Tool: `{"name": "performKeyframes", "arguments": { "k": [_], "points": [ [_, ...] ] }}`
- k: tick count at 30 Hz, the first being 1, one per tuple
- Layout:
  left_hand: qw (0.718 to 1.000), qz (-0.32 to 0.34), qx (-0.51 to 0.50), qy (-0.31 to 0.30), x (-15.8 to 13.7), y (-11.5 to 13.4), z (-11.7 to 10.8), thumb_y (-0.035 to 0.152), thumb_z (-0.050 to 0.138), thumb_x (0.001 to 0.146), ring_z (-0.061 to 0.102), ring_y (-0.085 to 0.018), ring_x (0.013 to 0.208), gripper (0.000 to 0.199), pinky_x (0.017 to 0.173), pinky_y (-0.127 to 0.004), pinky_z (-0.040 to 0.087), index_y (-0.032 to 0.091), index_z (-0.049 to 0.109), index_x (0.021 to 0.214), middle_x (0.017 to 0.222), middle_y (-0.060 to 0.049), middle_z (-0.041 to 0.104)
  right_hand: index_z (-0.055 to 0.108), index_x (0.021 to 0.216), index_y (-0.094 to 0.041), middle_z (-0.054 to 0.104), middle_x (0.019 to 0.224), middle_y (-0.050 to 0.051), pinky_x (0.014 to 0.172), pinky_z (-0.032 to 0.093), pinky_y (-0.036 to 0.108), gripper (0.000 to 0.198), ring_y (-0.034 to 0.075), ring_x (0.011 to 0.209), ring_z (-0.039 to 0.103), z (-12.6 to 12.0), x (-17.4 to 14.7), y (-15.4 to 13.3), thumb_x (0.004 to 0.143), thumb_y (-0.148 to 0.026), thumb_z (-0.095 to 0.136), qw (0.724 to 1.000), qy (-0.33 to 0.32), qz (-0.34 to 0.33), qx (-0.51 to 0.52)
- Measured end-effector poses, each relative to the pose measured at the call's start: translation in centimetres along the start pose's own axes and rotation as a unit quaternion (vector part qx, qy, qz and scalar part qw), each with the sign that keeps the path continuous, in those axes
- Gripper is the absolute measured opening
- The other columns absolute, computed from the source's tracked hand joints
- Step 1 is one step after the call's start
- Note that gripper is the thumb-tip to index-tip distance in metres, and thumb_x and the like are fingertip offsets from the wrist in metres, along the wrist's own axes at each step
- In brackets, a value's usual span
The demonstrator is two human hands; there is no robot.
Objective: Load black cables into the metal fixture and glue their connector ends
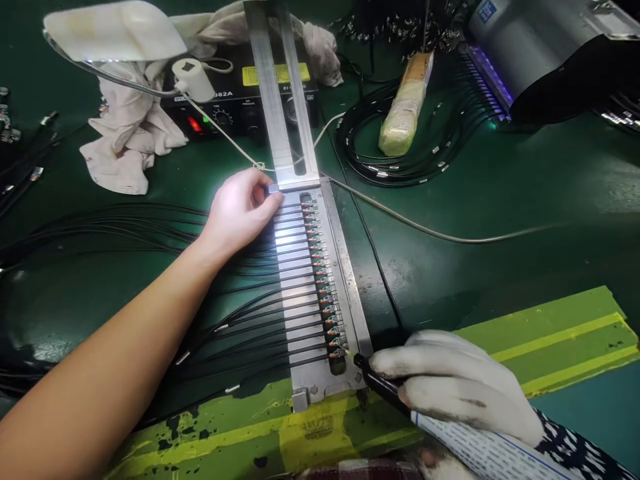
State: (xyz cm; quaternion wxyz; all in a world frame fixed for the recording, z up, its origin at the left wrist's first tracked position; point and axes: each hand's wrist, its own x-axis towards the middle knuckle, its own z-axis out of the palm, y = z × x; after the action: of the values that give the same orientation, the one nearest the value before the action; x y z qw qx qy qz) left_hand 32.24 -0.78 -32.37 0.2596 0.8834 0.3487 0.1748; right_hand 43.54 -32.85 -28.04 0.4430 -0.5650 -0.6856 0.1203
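A long metal jig [305, 360] lies on the table. Black cables [295, 313] are laid side by side across it, their small connector ends [327, 310] lined up over its slot. At the jig's upper left corner my bare left hand [240, 210] is closed, thumb and curled fingers on the edge. My right hand [465, 380], in a white glove, grips a black pen-like dispenser [383, 385] with a thin pale tip. That tip is at the connectors nearest me. Below my glove shows a white printed body, seemingly part of the dispenser.
Behind the jig stand a black control box [235, 117], a white lamp [115, 30] and crumpled cloth [120, 147]. Coiled cables [355, 153], a wrapped block [405, 110] and a grey machine with purple light [530, 53] are at right. Green taped board [565, 333] lines the front.
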Motion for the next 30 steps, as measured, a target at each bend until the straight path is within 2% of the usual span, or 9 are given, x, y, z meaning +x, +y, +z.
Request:
{"name": "performKeyframes", "arguments": {
  "k": [9, 18, 30],
  "points": [
    [1.0, 0.003, 0.005, 0.0, 0.0, 0.0, -0.1, 0.041, 0.058, 0.08, 0.043, -0.01, 0.065, 0.028, 0.064, -0.025, 0.034, 0.016, 0.061, 0.093, 0.073, 0.0, 0.053, 0.06, 0.096, -0.016, 0.073, 0.106, 0.007, 0.088, 0.055, 0.026, 0.022, 0.012, 0.1, 0.071, 1.3, -0.4, 0.2, 0.099, -0.034, 0.047, 0.999, 0.023, 0.024, 0.005],
    [1.0, 0.0, 0.0, -0.003, 0.0, 0.0, -0.1, 0.042, 0.057, 0.08, 0.044, -0.011, 0.066, 0.029, 0.063, -0.025, 0.033, 0.016, 0.061, 0.092, 0.073, -0.001, 0.053, 0.058, 0.093, -0.015, 0.074, 0.098, 0.007, 0.085, 0.056, 0.026, 0.023, 0.013, 0.098, 0.072, 1.4, -0.2, 0.2, 0.099, -0.033, 0.046, 0.999, 0.038, 0.009, 0.003],
    [1.0, -0.01, -0.001, -0.01, -0.1, 0.4, -0.2, 0.042, 0.057, 0.08, 0.043, -0.011, 0.066, 0.028, 0.062, -0.024, 0.033, 0.016, 0.06, 0.092, 0.073, -0.001, 0.052, 0.059, 0.094, -0.015, 0.072, 0.103, 0.006, 0.086, 0.054, 0.026, 0.022, 0.011, 0.099, 0.071, 1.2, -0.6, 0.3, 0.098, -0.032, 0.047, 0.999, 0.021, 0.008, 0.024]
  ]
}}
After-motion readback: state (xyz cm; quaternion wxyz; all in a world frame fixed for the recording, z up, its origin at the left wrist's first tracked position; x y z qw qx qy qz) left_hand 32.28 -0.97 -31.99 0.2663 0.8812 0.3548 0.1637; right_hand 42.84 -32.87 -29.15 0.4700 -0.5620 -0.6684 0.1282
